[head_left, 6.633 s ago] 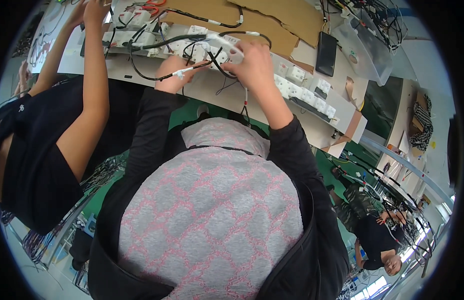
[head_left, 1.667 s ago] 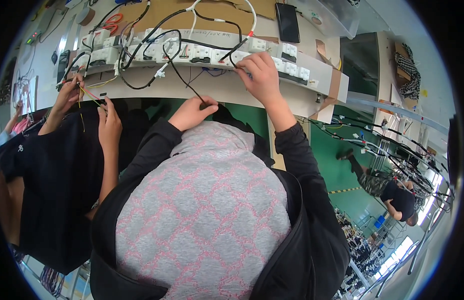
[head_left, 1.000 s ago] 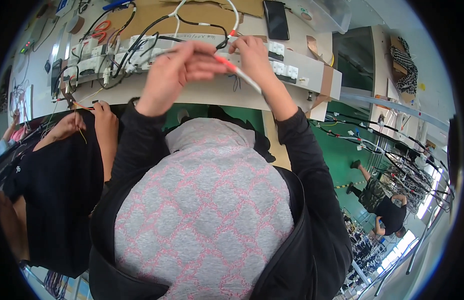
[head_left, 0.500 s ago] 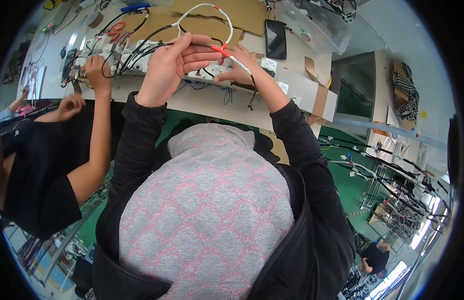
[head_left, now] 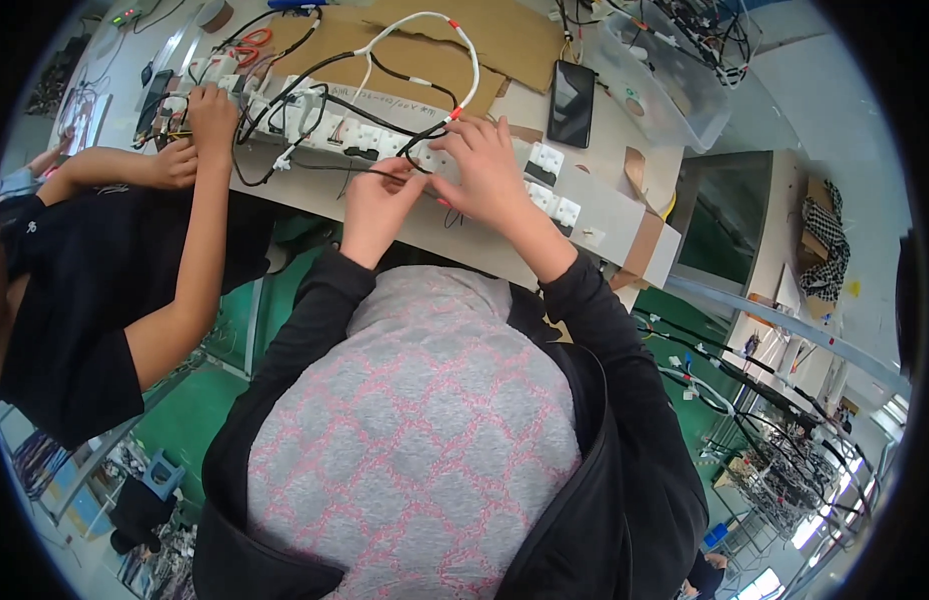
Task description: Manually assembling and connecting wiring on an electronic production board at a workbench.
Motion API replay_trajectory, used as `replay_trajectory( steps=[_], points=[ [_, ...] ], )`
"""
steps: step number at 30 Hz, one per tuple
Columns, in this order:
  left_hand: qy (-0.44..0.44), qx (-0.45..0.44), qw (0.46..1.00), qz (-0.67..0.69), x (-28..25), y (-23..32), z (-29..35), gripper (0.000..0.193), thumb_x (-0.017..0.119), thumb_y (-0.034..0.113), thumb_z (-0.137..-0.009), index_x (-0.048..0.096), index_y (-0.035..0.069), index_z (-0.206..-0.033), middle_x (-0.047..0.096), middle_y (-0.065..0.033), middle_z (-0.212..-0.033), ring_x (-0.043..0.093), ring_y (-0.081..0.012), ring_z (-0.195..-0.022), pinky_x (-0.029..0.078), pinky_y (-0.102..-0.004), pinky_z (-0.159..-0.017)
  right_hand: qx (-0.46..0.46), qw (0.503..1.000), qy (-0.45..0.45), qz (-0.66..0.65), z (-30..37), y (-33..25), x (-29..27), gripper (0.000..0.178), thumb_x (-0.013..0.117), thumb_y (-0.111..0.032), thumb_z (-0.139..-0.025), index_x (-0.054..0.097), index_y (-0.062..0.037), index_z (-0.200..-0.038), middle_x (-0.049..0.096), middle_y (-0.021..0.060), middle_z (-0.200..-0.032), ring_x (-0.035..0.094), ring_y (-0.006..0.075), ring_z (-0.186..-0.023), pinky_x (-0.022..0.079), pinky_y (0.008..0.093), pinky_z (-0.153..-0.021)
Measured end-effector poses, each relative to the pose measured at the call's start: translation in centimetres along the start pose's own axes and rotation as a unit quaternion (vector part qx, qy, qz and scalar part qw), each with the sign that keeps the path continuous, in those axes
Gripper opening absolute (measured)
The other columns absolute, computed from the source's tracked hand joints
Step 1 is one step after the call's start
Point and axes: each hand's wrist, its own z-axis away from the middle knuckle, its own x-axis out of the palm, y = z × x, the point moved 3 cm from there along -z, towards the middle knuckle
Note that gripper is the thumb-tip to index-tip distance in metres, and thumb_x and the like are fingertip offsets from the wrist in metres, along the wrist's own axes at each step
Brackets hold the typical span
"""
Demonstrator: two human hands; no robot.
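A cable harness of black and white sleeved wires with red bands arches over the work table. At its near end, my left hand is closed, thumb and fingertips pinching a thin black wire. My right hand is beside it, fingers curled round the harness just below a red band, thumb toward my left fingertips. What lies right between the two hands is partly hidden. Beneath the harness runs a row of white connector blocks, and more white blocks sit to the right of my right hand.
A co-worker's hands work at connectors on the left. A black phone lies at the right, near a clear plastic bin with cables. Brown cardboard covers the back of the table. Cable bundles hang at the far right.
My left hand has turned from an open palm to a pinch and come nearer to me. My right hand has shifted onto the harness. The harness's black branches now spread lower across the connector row.
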Motion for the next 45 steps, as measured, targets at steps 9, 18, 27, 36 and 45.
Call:
replay_trajectory(
  steps=[9,18,27,36,45],
  points=[
    [0.024,0.253,0.892,-0.375,2.0,4.2,0.0,0.016,0.069,0.018,-0.086,0.064,0.003,-0.081,0.064,-0.0121,-0.073,0.063,-0.0332,-0.065,0.049,-0.0393,-0.058,-0.026,0.997,0.023,-0.066,0.2,0.6,-0.3,0.035,0.078,-0.017,-0.069,0.058,-0.0120,-0.097,0.058,0.0092,-0.109,0.052,0.0318,-0.114,0.034,0.0553,-0.109],
    [-0.036,0.146,0.953,-0.263,0.9,3.1,1.0,0.014,0.071,0.013,-0.086,0.067,0.001,-0.091,0.067,-0.0121,-0.083,0.069,-0.0256,-0.072,0.053,-0.0333,-0.063,-0.052,0.992,-0.002,-0.117,0.3,1.0,-1.5,0.037,0.079,-0.017,-0.068,0.060,-0.0122,-0.099,0.058,0.0073,-0.104,0.053,0.0309,-0.107,0.038,0.0473,-0.101],
    [-0.046,0.331,0.844,-0.420,1.2,4.7,0.8,0.010,0.069,0.012,-0.082,0.060,0.010,-0.087,0.062,-0.0046,-0.082,0.064,-0.0235,-0.075,0.050,-0.0334,-0.060,0.027,0.985,0.077,-0.150,1.9,1.4,-4.8,0.036,0.080,-0.022,-0.069,0.064,-0.0106,-0.100,0.059,0.0085,-0.117,0.053,0.0329,-0.114,0.033,0.0560,-0.107],
    [-0.116,0.152,0.820,-0.539,1.7,6.8,-0.2,0.016,0.070,0.021,-0.084,0.060,0.008,-0.085,0.066,-0.0073,-0.072,0.067,-0.0246,-0.066,0.050,-0.0352,-0.056,0.070,0.929,0.027,-0.361,4.7,-1.3,-5.8,0.030,0.077,-0.006,-0.072,0.064,-0.0059,-0.100,0.063,0.0092,-0.109,0.062,0.0277,-0.099,0.052,0.0377,-0.086],
    [0.006,-0.077,0.987,-0.144,-0.2,4.0,0.4,0.018,0.079,0.010,-0.079,0.067,-0.003,-0.078,0.067,-0.0040,-0.069,0.061,-0.0081,-0.064,0.048,-0.0230,-0.061,0.219,0.915,-0.041,-0.337,9.1,-3.1,0.7,0.033,0.072,-0.020,-0.083,0.060,-0.0069,-0.111,0.064,0.0102,-0.094,0.063,0.0278,-0.085,0.051,0.0366,-0.077]
  ],
)
